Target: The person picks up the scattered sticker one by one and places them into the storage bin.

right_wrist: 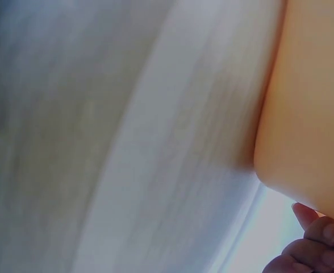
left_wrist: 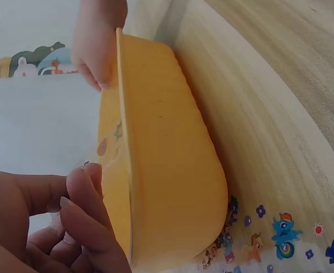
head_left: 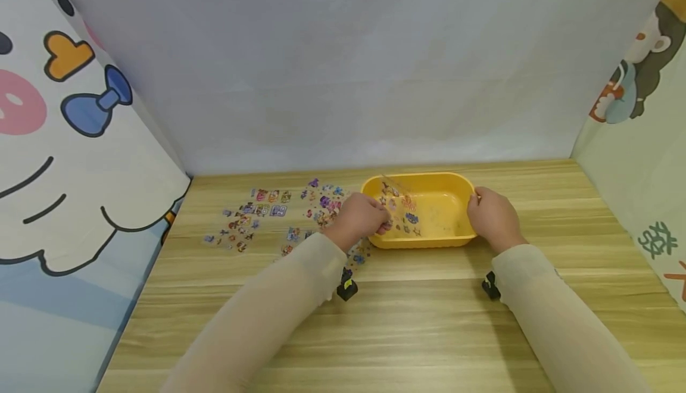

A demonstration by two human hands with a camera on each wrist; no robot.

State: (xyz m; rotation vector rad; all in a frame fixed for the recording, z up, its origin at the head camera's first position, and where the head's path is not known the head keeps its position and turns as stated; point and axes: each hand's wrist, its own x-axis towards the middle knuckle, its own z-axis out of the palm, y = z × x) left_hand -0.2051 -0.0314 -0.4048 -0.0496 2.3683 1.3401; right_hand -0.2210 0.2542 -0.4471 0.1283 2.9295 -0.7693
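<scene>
A yellow plastic basin (head_left: 429, 242) stands toward the back of the wooden table. My right hand (head_left: 495, 217) grips its right end at the rim; in the right wrist view, curled fingers (right_wrist: 320, 244) show at the basin's wall (right_wrist: 309, 114). Over the basin's left end, my left hand (head_left: 360, 217) pinches a clear sticker sheet (head_left: 411, 218) printed with small colourful figures. Thumb and fingertips meet on its edge in the left wrist view, beside the basin's rim. Part of the sheet overlaps the inside of the basin.
More clear sticker sheets (head_left: 262, 209) lie spread on the table (head_left: 418, 327) left of the basin, some partly hidden under my left forearm. A white cloth wall (head_left: 375, 83) rises behind the table, and printed cartoon panels flank both sides.
</scene>
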